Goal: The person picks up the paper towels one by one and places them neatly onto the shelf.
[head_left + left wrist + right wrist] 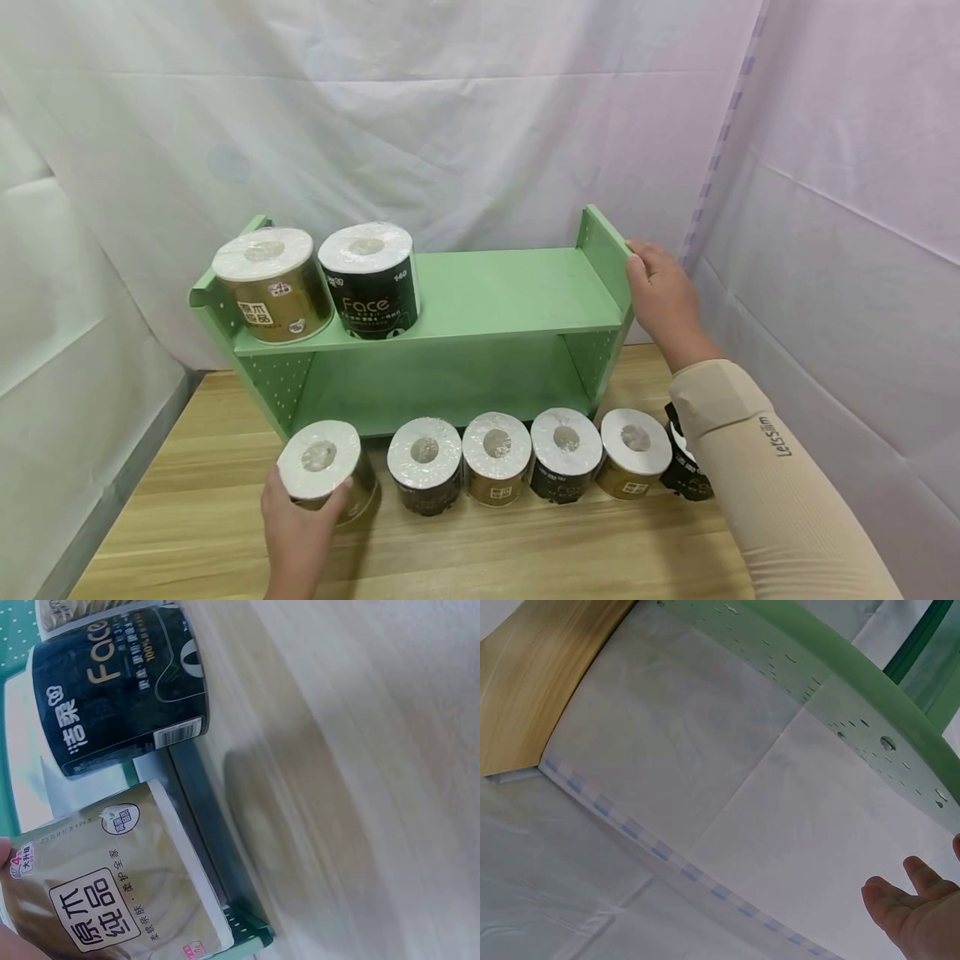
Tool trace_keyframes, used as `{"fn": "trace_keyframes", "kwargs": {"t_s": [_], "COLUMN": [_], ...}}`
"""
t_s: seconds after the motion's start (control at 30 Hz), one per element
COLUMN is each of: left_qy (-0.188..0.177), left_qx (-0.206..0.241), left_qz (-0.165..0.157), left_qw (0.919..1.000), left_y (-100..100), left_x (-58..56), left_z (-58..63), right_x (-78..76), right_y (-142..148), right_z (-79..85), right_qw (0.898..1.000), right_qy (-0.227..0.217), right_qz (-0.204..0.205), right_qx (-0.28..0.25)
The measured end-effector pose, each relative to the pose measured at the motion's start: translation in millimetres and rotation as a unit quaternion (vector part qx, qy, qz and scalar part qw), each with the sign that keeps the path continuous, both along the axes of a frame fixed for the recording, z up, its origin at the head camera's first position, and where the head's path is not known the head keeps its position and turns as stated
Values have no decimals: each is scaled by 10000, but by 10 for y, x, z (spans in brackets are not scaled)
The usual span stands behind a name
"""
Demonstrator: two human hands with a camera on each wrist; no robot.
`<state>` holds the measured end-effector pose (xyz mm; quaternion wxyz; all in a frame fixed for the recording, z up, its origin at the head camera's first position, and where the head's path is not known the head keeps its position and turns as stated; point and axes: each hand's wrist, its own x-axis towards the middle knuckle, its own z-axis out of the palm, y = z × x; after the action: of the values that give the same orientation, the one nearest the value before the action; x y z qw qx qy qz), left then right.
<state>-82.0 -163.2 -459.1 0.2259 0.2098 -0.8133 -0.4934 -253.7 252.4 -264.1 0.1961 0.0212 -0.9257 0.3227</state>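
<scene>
My left hand [300, 521] grips a gold-wrapped toilet paper roll [318, 460] from the near side, thumb and fingers on opposite sides of it. The roll leans slightly, in front of the lower left of a green two-tier shelf [517, 287]. Its printed side fills the lower part of the left wrist view, with a black-wrapped roll [120, 690] beside it. My right hand [663, 296] rests at the top edge of the shelf's right side panel. In the right wrist view some of its fingers [889, 900] stretch out loosely beside the perforated panel.
A gold roll [273, 296] and a black roll [375, 292] stand on the upper tier's left. Several gold and black rolls, such as this gold one [497, 492], line the wooden table [525, 554] before the shelf. White cloth [450, 125] hangs behind and at both sides.
</scene>
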Motion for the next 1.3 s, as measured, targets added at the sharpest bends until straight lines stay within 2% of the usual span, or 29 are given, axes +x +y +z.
{"fn": "trace_keyframes", "kwargs": {"t_s": [0.33, 0.7, 0.93, 1.3], "left_qy": [55, 349, 250, 518], "left_qx": [-25, -105, -71, -166], "left_qz": [-49, -74, -72, -209], "left_qw": [10000, 9993, 9996, 9983], "left_y": [-8, -23, -42, -52], "left_x": [38, 43, 58, 40], "left_z": [155, 250, 297, 481], "right_x": [-16, 3, 1, -26], "right_y": [7, -1, -7, 4], "right_z": [-1, -2, -10, -20], "right_qw": [10000, 10000, 9999, 9997], "right_qy": [-66, -76, -121, -23], "right_qz": [42, 18, -4, 44], "right_qx": [-52, -33, -27, -235]}}
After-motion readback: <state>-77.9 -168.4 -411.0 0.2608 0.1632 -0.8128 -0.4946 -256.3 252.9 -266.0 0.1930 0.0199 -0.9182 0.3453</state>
